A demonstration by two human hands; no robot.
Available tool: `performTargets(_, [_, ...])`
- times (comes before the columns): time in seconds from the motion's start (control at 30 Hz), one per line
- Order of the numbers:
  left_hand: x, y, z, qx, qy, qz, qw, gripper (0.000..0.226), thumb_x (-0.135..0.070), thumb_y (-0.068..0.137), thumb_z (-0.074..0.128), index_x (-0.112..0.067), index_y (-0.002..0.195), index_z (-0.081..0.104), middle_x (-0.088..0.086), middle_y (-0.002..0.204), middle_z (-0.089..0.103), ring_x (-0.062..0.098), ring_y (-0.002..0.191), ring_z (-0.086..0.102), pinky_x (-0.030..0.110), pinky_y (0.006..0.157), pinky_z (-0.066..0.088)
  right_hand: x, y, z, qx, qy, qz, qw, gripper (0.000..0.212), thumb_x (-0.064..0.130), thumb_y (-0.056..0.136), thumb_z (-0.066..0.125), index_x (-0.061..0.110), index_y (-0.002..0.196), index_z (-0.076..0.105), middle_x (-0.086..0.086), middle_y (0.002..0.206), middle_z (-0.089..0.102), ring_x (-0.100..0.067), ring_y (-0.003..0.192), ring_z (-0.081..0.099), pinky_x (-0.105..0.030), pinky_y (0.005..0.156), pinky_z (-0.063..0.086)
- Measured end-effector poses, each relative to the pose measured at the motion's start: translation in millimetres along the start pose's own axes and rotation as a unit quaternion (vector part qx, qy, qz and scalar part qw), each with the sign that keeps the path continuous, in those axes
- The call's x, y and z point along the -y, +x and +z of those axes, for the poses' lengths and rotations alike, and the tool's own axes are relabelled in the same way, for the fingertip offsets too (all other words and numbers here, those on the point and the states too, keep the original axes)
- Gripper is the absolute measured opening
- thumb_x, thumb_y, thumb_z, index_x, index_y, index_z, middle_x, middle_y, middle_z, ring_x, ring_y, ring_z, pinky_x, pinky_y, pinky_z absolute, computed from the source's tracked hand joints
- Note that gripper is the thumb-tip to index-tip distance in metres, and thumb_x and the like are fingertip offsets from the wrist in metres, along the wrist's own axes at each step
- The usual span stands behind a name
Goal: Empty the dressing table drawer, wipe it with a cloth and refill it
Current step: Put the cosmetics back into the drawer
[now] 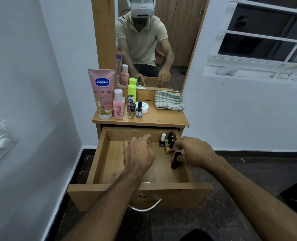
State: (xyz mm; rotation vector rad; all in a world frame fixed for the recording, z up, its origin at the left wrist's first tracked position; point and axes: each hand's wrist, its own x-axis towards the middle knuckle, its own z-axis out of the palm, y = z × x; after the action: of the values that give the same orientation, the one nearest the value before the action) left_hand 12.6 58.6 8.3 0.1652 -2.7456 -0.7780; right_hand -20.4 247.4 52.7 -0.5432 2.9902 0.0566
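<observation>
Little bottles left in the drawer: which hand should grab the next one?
The left hand: it hangs open over the drawer, while the right hand already holds a dark bottle beside the little bottles.

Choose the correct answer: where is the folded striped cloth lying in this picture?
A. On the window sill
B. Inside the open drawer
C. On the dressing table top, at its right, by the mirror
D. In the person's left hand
C: the striped cloth lies folded on the dressing table top, right of the bottles, below the mirror.
</observation>
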Motion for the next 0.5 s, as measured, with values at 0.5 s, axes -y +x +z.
performTargets(0.5, [-2.5, 2.0, -2.0, 0.006, -0.004, -0.016, 1.000, 0.050, -0.018, 0.088, 0.061, -0.034, 0.135, 0.054, -0.016, 0.119, 0.066, 0.008, 0.113, 0.053, 0.035, 0.103, 0.037, 76.9, 90.3, -54.8, -0.142, 0.138, -0.041, 0.979, 0.067, 0.026, 0.097, 0.061, 0.037, 0.155, 0.031, 0.003, 0.145, 0.049, -0.020, 0.120, 0.057, -0.040, 0.088, 0.055])
